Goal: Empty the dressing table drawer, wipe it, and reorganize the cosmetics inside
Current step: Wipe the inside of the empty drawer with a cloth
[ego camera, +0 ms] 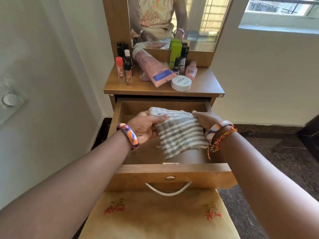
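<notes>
Both hands hold the striped cloth [179, 130] over the open drawer [170, 171] — the left hand [146, 126] pinches its left edge between thumb and curled fingers, and the right hand [205, 119] grips the right corner, so the cloth hangs between them with its lower end trailing toward the drawer floor. What shows of the drawer floor is bare wood, so the emptying looks done and wiping is the step in hand. To do it well, I would fold the cloth into a flat pad, press it down and sweep from the back wall forward, working into the corners. Farther off, on the table top [205, 83], the cosmetics wait: a pink tube [151, 68], a white jar [181, 83], a green bottle [175, 53] and small vials — all below the mirror [198, 23].
</notes>
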